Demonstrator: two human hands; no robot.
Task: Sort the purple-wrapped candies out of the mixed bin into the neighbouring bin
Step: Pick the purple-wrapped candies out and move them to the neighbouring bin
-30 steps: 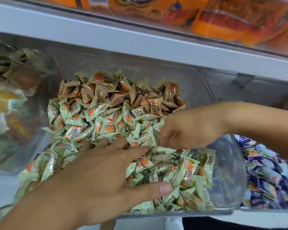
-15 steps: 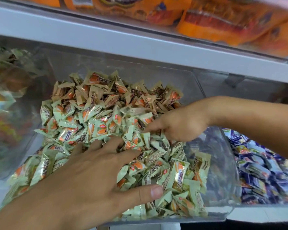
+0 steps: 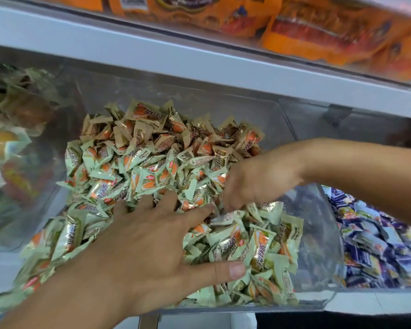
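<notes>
Over the mixed bin (image 3: 313, 233), my left hand (image 3: 138, 252) stays spread flat while my right hand (image 3: 254, 179) has dug fingers-down into pale wrappers, grip hidden; no purple-wrapped candies surfaced, only in the neighbouring bin (image 3: 377, 245).

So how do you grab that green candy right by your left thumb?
Probably by the crimped top end of the candy, pinched from above. It lies on top of the pile in the bin, and that flat sawtooth end looks free, while its lower end seems tucked among the others.
</notes>
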